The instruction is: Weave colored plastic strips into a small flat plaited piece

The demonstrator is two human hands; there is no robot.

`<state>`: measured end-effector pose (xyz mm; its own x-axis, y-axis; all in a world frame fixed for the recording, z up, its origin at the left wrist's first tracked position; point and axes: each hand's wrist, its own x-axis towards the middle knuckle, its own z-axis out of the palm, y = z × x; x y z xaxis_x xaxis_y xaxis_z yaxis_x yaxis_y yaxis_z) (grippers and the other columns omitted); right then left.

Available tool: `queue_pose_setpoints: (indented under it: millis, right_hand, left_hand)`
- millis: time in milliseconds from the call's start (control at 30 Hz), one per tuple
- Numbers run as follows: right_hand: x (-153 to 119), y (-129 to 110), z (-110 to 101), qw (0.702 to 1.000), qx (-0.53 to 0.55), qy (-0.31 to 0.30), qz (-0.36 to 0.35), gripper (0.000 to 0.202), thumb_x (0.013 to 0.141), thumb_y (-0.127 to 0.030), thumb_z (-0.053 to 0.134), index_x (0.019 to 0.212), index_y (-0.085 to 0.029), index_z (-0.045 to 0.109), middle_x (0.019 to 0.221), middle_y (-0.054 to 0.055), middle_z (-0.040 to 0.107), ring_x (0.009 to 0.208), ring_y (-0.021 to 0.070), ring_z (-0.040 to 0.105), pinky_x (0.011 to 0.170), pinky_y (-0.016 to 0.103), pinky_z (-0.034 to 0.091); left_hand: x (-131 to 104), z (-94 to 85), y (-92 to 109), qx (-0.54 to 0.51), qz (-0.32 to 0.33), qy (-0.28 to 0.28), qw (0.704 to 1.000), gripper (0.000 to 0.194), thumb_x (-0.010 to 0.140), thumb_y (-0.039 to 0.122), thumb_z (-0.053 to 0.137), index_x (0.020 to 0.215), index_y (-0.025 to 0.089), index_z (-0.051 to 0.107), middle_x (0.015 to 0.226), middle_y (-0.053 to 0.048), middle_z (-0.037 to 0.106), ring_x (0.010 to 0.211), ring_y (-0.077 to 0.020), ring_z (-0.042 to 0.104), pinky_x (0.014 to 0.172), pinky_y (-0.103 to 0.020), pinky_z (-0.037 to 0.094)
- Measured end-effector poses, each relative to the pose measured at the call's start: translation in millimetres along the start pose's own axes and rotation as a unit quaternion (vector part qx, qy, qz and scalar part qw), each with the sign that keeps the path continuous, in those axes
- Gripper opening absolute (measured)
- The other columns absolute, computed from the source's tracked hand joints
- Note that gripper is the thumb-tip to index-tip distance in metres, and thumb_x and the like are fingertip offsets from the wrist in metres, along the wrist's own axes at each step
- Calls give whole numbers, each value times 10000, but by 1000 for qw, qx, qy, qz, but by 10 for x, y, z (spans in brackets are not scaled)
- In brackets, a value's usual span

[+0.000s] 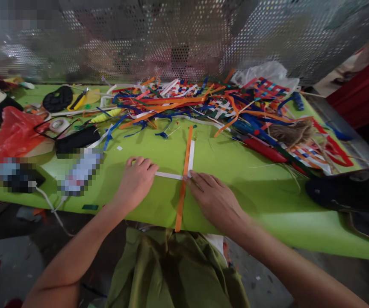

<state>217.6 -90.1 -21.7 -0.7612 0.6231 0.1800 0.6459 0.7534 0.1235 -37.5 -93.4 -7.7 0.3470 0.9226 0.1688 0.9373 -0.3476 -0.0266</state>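
An orange strip [181, 201] lies lengthwise on the green table, its near end reaching the front edge. A white strip [169, 175] runs sideways from my left hand to the orange one, and a white length [192, 152] stands up beside the orange strip on its right. My left hand [137, 182] is closed, fingertips bent down on the white strip's left end. My right hand [216, 199] has its thumb and fingertips pressed together at the crossing, on the white strip. Those fingers partly hide how the strips meet there.
A tangled heap of coloured strips [171, 102] and woven pieces spans the table's back, before a perforated metal panel [178, 42]. Left are a red plastic bag [14, 132], a black case [77, 140] and a cable [48, 201]. A dark bag [347, 188] lies right.
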Motion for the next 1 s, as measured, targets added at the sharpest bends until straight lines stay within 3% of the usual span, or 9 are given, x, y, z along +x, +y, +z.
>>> queue_pose_setpoints:
  millis: [167,533,767,867,1000]
  right_hand:
    - [16,-22,-44,1000,4,1,15,426,900,-52,524,1309,-122,617,1327,143,659,1197,273,571,974,400,458]
    - [-1,27,-26,999,51,6,-2,416,932,-96,512,1337,-133,601,1273,109,693,1099,247,584,965,394,420]
    - [-23,-95,-31,1000,11,25,8,424,926,-85,488,1336,-92,598,1333,127,668,1141,260,585,1033,451,396]
    - [-15,-123,-30,1000,12,12,12,414,931,-104,503,1332,-94,605,1353,135,654,1153,262,586,1023,447,410]
    - [-11,-120,-5,999,28,4,22,414,941,-125,515,1344,-81,598,1362,138,649,1168,262,579,1008,433,418]
  left_hand:
    - [-18,0,-9,-25,-4,-31,999,99,952,176,530,1007,203,609,1045,-69,645,973,-245,583,892,-410,436]
    - [55,-42,-30,4,8,-45,999,106,969,168,507,1003,205,601,1017,-60,654,950,-237,594,896,-410,421]
    - [119,-179,-162,-89,-27,-87,992,59,919,187,599,948,211,645,942,-36,726,993,-249,621,912,-410,442]
    - [108,-259,-279,-241,-83,-112,961,110,900,247,616,992,210,664,903,-23,721,900,-211,663,823,-351,502]
    - [71,-288,-383,-482,-86,-108,866,295,919,376,595,1129,172,634,1029,-78,730,878,-190,701,785,-335,560]
